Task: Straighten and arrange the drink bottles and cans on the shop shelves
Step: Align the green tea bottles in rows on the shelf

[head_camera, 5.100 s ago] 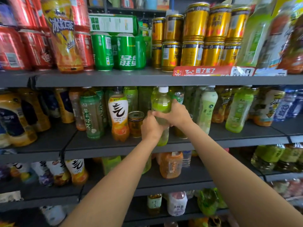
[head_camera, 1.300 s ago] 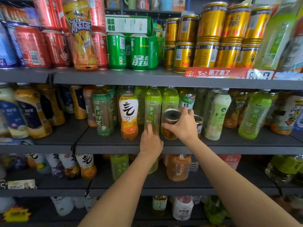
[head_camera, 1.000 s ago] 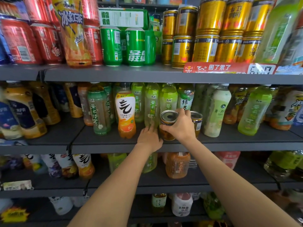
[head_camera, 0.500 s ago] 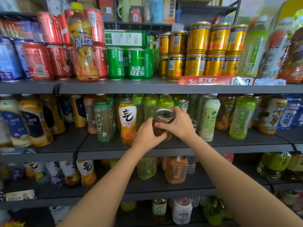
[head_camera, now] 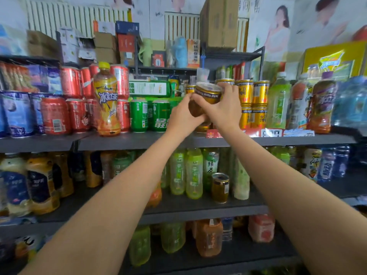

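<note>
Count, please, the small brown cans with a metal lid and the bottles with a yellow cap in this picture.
Small brown cans: 2, the held can between left hand and right hand, the standing can on the middle shelf
Yellow-capped bottle: 1
Total: 3

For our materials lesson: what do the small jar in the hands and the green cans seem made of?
Small jar: probably clear glass or plastic, since brown liquid shows through, with a shiny metal-looking lid. Green cans: likely glossy printed metal, showing bright highlights.
</note>
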Motion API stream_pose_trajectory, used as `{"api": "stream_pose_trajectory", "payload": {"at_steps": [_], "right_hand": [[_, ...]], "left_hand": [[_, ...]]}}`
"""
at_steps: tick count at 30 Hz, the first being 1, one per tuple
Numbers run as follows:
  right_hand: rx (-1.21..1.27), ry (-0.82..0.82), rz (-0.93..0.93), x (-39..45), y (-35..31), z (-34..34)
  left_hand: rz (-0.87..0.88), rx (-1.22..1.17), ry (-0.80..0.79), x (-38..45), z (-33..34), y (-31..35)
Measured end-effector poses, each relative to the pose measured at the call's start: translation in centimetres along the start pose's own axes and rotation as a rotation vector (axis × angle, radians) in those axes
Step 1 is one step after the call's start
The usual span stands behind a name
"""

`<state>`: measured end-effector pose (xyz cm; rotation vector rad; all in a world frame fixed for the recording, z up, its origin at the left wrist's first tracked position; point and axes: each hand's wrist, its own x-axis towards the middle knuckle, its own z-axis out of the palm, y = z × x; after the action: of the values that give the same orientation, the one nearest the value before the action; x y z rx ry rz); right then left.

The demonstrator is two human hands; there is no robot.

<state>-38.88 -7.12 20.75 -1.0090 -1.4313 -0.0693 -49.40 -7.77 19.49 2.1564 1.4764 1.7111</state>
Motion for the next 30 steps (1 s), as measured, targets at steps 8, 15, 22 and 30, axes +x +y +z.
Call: {"api": "stream_pose_trajectory", "payload": {"at_steps": [8,15,22,30], "right_hand": [[0.182,0.017,0.087,5.6,2.7,0.7],[0.21,0.108,0.051,9.6,5.6,0.3],[0.201,0.072,-0.014,10.4,6.2,1.9],[0.167,0.086,-0.034,10.8,6.8,2.3]], "left_hand": [[-0.237,-0.346,0.068,8.0,3.3,-0.8],[-0.29,-0.294,0.122,11.9,7.0,-3.7],[-0.343,-0.261,0.141,13.1,8.3,-4.6],[-0.285,-0.204,0.121,13.4,9.3,-4.2]]}}
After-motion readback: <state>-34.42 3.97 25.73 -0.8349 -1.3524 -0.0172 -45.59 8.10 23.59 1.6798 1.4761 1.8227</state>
